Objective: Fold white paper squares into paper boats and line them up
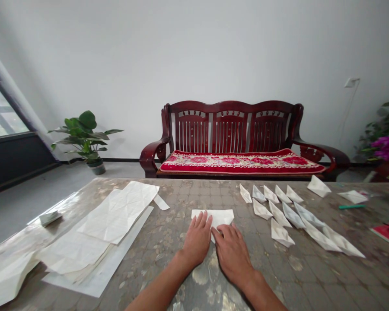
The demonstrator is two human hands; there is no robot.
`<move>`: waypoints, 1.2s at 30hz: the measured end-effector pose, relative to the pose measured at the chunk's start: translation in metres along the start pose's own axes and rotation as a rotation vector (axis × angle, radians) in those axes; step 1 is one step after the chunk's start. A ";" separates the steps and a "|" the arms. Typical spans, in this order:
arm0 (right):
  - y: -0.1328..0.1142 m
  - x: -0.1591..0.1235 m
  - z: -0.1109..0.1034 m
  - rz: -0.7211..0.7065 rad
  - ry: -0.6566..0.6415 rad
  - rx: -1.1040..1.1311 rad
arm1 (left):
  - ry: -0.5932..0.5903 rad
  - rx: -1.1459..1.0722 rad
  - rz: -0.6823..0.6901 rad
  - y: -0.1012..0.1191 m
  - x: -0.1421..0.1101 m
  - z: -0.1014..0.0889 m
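Left hand (197,239) and right hand (231,255) flat on a folded white paper (222,216), fingers (203,220) slightly spread and pressing down, paper boats (280,231) in rows on the counter (168,203)

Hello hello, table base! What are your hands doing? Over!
Left hand, right hand flat on folded white paper. Folded paper boats off to the right. Loose paper sheets to the left.
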State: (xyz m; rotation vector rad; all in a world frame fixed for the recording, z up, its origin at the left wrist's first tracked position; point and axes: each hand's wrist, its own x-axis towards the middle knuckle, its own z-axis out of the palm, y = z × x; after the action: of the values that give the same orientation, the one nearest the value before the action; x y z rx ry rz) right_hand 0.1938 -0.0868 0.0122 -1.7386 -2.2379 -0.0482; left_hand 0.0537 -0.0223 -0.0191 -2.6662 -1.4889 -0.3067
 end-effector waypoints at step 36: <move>0.096 0.054 0.006 0.326 -0.013 0.165 | -0.054 -0.156 0.162 -0.006 0.001 -0.011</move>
State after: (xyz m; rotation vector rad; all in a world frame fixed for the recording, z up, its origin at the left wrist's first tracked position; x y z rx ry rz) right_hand 0.2722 -0.0092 0.0048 -1.9867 -1.8791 0.2132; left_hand 0.0479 -0.0202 -0.0080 -2.9172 -1.3022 -0.3555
